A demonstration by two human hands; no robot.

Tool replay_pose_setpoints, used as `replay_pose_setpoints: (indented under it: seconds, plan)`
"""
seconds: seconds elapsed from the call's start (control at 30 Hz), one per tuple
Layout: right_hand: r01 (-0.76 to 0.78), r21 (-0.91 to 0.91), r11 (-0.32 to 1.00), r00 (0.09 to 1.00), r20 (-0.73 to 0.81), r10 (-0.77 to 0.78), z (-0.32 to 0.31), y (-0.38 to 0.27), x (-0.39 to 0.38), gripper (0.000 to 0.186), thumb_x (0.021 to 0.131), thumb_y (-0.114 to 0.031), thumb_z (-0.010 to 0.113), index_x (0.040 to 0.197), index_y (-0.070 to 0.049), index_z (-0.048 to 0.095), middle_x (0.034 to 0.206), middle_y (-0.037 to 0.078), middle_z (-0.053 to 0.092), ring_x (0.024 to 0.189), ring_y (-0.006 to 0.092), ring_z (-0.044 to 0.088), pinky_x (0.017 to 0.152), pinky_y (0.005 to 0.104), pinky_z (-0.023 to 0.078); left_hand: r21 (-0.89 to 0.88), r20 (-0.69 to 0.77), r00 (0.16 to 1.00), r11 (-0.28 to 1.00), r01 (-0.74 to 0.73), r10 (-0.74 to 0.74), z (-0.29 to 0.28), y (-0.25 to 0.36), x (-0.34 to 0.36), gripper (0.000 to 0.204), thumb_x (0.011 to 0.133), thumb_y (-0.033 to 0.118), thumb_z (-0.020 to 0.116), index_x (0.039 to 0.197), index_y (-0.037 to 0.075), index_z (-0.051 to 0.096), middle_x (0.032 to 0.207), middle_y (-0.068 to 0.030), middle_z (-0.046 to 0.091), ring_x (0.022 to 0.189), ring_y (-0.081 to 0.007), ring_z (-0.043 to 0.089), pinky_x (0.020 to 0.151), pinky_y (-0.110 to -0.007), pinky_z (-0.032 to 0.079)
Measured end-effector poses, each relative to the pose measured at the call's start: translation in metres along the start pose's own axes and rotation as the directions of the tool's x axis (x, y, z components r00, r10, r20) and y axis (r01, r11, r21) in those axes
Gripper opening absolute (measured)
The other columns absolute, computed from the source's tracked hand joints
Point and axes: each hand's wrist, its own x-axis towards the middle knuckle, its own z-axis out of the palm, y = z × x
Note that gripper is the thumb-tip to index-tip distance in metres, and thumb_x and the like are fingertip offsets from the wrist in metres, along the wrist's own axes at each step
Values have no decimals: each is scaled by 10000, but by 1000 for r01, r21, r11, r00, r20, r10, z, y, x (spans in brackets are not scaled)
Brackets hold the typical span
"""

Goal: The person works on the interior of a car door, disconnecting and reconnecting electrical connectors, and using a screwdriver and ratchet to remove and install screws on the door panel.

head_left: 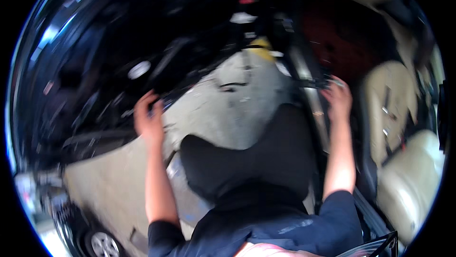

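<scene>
My left hand (150, 116) is raised at the lower edge of a dark open car door (118, 67). Its fingers and thumb are apart, with nothing visible between them. On the other side, my right hand (337, 97) is beside the car's door sill (306, 74), fingers bent in. A small dark thing shows at its fingertips, too smeared by motion to name. Between both hands are my knees in dark trousers (247, 162).
A grey concrete floor (228, 90) with a yellow patch (261, 50) lies between door and car. To the right are a reddish-brown car floor (332, 33) and a beige seat (413, 185) with small items on it. A car wheel (104, 244) shows at lower left.
</scene>
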Motion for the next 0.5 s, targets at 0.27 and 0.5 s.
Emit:
replay_pose_setpoints:
  seconds: [0.27, 0.5]
  plan:
    - [131, -46, 990, 981, -139, -136, -3, 26, 125, 391, 958, -155, 856, 1284, 10, 719, 1082, 82, 735, 932, 150, 741, 747, 336, 681, 172, -42, 999, 985, -25, 32, 23, 26, -25, 80, 1006, 65, 695, 1058, 11, 721, 1518, -171, 655, 1397, -361, 613, 1200, -457, 448]
    - [133, 34, 990, 917, -383, -110, 29, 31, 315, 438, 894, -127, 869, 1281, 5, 714, 1135, 131, 758, 932, 217, 760, 787, 351, 655, 269, -55, 997, 962, -36, 53, 22, 40, -36, 77, 1034, 69, 675, 1014, -5, 670, 1528, -181, 647, 1396, -374, 608, 1200, -467, 436]
